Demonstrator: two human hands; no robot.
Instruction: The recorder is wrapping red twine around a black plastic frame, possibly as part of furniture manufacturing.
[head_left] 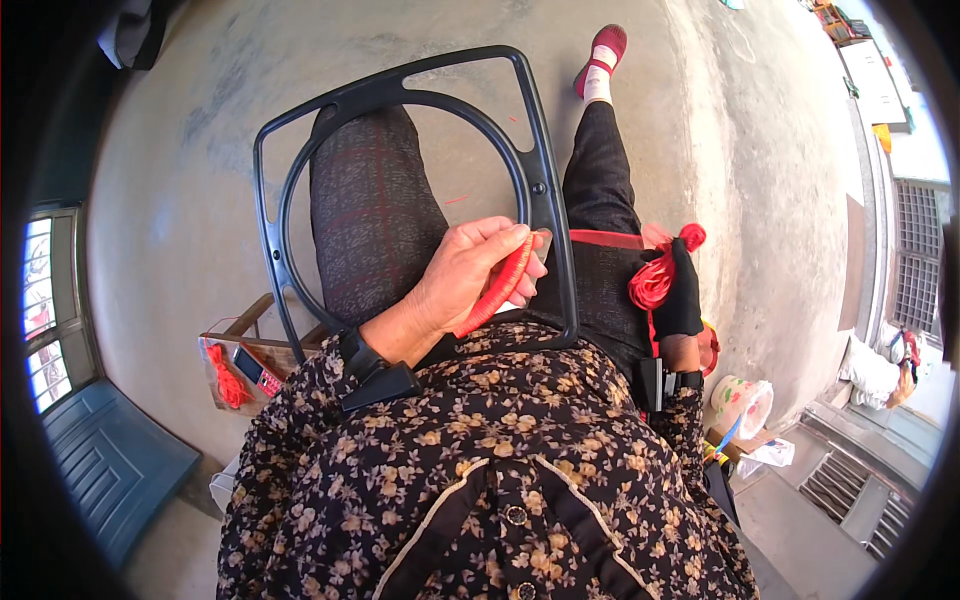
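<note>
The black plastic frame (pixel 545 190) stands on the person's lap, its long side running up and away from the body, and the bare left hand (pixel 470 275) is curled tight over that side's lower stretch, pinching the band of red cord wrapping (pixel 497 290) against it. The gloved right hand (pixel 680 290) sits well off to the frame's right, closed around a loose bunch of red cord (pixel 655 275) whose strand leads back toward the frame.
</note>
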